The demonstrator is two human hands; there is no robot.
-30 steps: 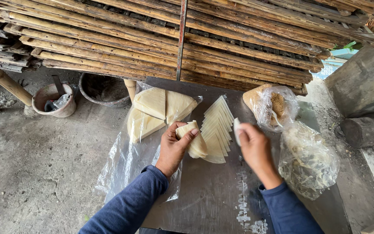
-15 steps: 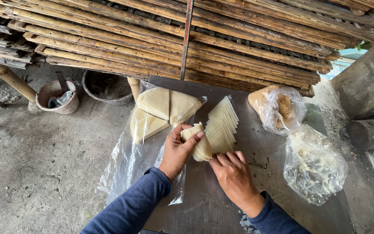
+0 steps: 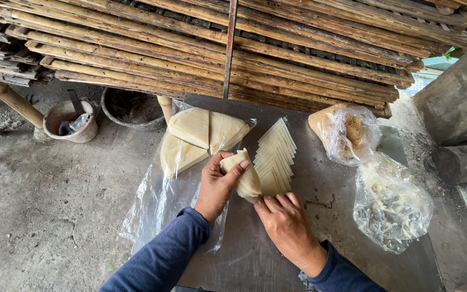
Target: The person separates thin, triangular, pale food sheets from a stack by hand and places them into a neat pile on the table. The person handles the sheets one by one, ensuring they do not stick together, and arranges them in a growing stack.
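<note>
A person in dark blue sleeves works at a grey metal desk (image 3: 341, 216) set against a rack of stacked bamboo poles (image 3: 244, 48). The left hand (image 3: 217, 186) has its fingers (image 3: 236, 172) and thumb clamped around a pale folded pastry cone (image 3: 244, 178), held just above the desk with its open end up. The right hand (image 3: 285, 224) lies palm down immediately right of and below those fingers, its own fingers close together and pressed on the near end of a fanned stack of triangular wrapper sheets (image 3: 275, 157); whether they have pinched a sheet loose cannot be told. Beyond the left fingers, larger wedges of dough sheets (image 3: 201, 135) rest on a clear plastic sheet (image 3: 152, 205). Farther right of the right hand sit two plastic bags, one of brown crumbly filling (image 3: 347, 132), one of whitish shredded filling (image 3: 393, 205). The step in hand appears to be shaping or closing one cone while reaching for the next wrapper. The next move would seem to call for peeling off a single thin sheet cleanly without dragging the fan apart, while keeping the cone from unfolding. A bucket (image 3: 71, 121) stands on the concrete floor, well left.
</note>
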